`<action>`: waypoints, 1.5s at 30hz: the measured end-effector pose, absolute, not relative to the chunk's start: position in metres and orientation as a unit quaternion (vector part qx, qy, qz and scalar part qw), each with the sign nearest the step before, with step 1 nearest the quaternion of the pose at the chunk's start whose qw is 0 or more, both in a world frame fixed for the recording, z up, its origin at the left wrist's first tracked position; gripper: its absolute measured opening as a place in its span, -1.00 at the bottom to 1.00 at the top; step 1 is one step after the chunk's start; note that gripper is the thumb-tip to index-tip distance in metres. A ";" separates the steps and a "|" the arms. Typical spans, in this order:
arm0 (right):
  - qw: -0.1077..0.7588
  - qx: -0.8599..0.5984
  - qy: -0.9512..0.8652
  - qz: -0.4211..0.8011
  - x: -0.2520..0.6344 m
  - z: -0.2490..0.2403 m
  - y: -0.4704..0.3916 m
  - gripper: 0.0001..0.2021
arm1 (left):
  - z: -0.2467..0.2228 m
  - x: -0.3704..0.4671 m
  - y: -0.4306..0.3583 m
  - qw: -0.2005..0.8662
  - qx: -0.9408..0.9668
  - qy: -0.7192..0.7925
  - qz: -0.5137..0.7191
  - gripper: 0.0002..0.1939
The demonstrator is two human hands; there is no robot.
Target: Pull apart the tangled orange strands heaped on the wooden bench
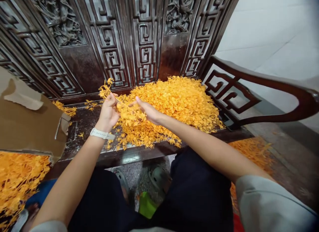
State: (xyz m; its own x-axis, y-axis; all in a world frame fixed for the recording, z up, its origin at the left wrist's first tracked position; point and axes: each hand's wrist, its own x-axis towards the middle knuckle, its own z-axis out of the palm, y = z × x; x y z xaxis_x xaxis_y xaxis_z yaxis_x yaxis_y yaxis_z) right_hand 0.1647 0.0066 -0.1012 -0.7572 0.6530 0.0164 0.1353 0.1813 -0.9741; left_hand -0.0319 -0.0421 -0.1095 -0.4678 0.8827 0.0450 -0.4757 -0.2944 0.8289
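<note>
A large heap of small orange plastic-looking pieces (179, 102) covers the middle and right of the dark wooden bench (139, 155). My left hand (109, 110), with a white band at the wrist, is closed on a thin stem whose orange pieces (105, 89) stick up above the fingers. To its right, my right hand (147, 110) reaches over the heap's left part with the thumb raised and the fingers apart. Its fingertips are blurred against the orange pieces, and I see nothing held in it.
At the left stands a cardboard box (27, 115), with more orange pieces (20, 178) below it. A carved wooden backrest (84, 65) rises behind the bench, and a curved armrest (264, 77) borders the right. Orange strands (251, 152) lie lower right. A green object (147, 205) is on the floor.
</note>
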 end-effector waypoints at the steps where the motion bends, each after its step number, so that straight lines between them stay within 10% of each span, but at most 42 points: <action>1: 0.232 -0.263 -0.702 0.620 0.164 -0.099 0.004 -0.23 | -0.111 -0.032 -0.042 0.440 0.265 0.400 0.760 -0.81; 8: 0.311 -0.285 -0.642 0.640 0.160 -0.106 0.009 -0.85 | -0.113 -0.034 -0.041 0.410 0.283 0.460 0.735 -0.66; 20: 0.241 -0.372 -0.422 0.791 0.173 -0.109 0.034 -0.71 | -0.118 -0.015 -0.044 0.237 0.506 0.543 0.626 -0.64; 30: 0.322 -0.275 -0.846 0.324 0.164 -0.101 0.021 -0.69 | -0.106 -0.020 -0.030 0.257 0.251 0.626 0.693 -0.90; 36: 0.212 -0.086 -0.974 -0.002 0.151 -0.075 -0.043 -0.79 | -0.113 -0.038 -0.011 0.236 0.141 0.663 0.696 -0.91; 45: 0.367 -0.191 -0.882 0.227 0.178 -0.052 -0.035 -0.70 | -0.102 -0.101 -0.034 0.364 0.259 0.547 0.708 -0.91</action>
